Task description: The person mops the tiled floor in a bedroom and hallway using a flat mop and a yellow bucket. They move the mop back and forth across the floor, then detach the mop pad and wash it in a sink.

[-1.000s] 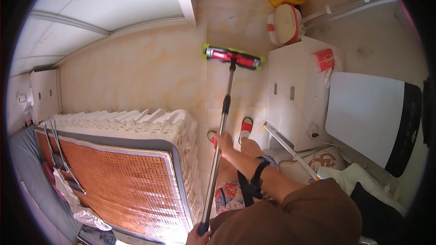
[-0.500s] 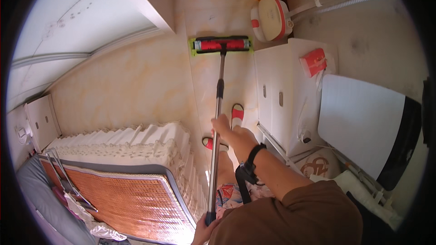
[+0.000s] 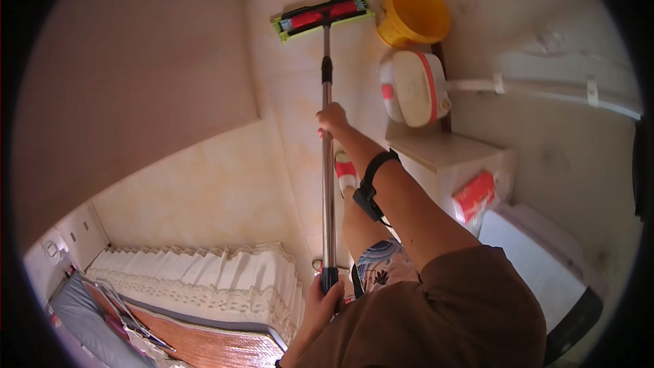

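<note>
A mop (image 3: 328, 191) with a long metal pole runs up the middle of the view. Its wide flat head, red and black with lime-green edges, lies on the floor at the far end, tilted slightly up to the right. My right hand (image 3: 332, 120) is wrapped round the pole about halfway along. Lower down, my left hand (image 3: 321, 303) grips the dark handle end close to my body. A black band with a small box sits on my right forearm. My foot in a red and white slipper (image 3: 346, 169) stands just right of the pole.
A yellow bucket (image 3: 417, 15) and a cream lidded container (image 3: 411, 88) stand at the far right, by a white cabinet (image 3: 443, 148) with a red packet (image 3: 474, 195). A large pale panel (image 3: 150, 61) rises at left. A bed with a frilled skirt (image 3: 204, 272) lies lower left.
The mop head has gone farther ahead and tilted, now beside the yellow bucket. I have stepped forward; both hands still hold the pole, and the bed and cabinet sit lower in view.
</note>
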The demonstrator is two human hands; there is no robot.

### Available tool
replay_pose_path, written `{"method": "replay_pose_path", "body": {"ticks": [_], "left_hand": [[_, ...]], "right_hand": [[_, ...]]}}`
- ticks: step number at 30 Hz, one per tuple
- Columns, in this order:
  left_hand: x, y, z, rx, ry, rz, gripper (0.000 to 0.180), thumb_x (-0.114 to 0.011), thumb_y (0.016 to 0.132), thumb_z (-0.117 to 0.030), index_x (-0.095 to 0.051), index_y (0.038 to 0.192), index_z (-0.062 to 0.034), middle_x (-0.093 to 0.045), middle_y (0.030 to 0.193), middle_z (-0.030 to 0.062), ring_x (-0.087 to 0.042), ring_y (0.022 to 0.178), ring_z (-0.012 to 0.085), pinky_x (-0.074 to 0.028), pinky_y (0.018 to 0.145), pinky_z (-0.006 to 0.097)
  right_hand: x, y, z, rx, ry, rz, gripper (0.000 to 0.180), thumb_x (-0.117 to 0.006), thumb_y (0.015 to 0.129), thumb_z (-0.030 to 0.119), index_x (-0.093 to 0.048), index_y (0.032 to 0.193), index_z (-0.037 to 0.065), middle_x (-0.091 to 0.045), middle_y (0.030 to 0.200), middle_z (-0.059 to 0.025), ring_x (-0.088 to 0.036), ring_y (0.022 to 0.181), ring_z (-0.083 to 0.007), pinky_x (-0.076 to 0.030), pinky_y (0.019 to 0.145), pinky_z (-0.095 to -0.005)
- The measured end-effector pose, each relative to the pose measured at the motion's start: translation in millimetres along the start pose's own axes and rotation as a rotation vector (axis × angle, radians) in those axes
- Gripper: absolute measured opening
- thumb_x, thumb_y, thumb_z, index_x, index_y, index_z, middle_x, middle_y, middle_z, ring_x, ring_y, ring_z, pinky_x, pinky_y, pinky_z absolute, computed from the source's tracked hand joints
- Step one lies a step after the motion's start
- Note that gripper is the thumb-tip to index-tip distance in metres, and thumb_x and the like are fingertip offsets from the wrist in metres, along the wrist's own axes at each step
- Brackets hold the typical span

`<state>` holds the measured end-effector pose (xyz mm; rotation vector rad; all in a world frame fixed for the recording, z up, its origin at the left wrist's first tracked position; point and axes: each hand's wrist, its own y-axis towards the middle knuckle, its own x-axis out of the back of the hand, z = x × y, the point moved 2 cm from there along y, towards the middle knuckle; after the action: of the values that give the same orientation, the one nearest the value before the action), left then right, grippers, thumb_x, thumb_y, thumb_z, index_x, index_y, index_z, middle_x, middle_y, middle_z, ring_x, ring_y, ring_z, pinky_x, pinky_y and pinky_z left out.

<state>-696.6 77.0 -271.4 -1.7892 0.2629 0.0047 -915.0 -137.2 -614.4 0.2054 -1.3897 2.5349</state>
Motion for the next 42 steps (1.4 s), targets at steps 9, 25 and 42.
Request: {"method": "replay_pose_path", "body": {"ticks": [9,25,42], "left_hand": [[4.8,-43.7,-26.8,-0.073,0.062,0.002,0.028,-0.065,0.083,-0.011,-0.051,0.103,0.002,-0.053,0.056,0.0032,-0.051,0.042,0.0116,-0.039,0.039,0.026],[173.9,-234.2,235.2,0.22,0.22,-0.268,0.034,-0.053,0.092,-0.03,-0.054,0.113,-0.0032,-0.051,0.06,0.0004,-0.046,0.046,0.0083,-0.036,0.042,0.024],[74.0,-80.7,39.2,0.037,0.307,-0.178,0.037,-0.054,0.093,-0.035,-0.057,0.113,-0.0041,-0.06,0.07,0.0049,-0.057,0.06,0.0114,-0.045,0.054,0.026]], "right_hand": [[4.2,-45.7,35.8,-0.209,0.459,0.011,0.005,-0.057,0.081,0.006,-0.053,0.081,0.002,-0.048,0.055,-0.0122,-0.049,0.04,-0.0238,-0.043,0.035,-0.0399],[-173.6,-361.1,-139.4,-0.439,0.355,-0.005,0.019,-0.057,0.081,0.006,-0.042,0.092,0.001,-0.05,0.059,-0.0139,-0.053,0.038,-0.0256,-0.041,0.029,-0.0405],[-76.2,-118.0,-17.6,-0.027,0.15,0.012,0.02,-0.058,0.078,0.006,-0.046,0.062,0.003,-0.047,0.048,-0.0127,-0.053,0.039,-0.0283,-0.043,0.033,-0.042]]}}
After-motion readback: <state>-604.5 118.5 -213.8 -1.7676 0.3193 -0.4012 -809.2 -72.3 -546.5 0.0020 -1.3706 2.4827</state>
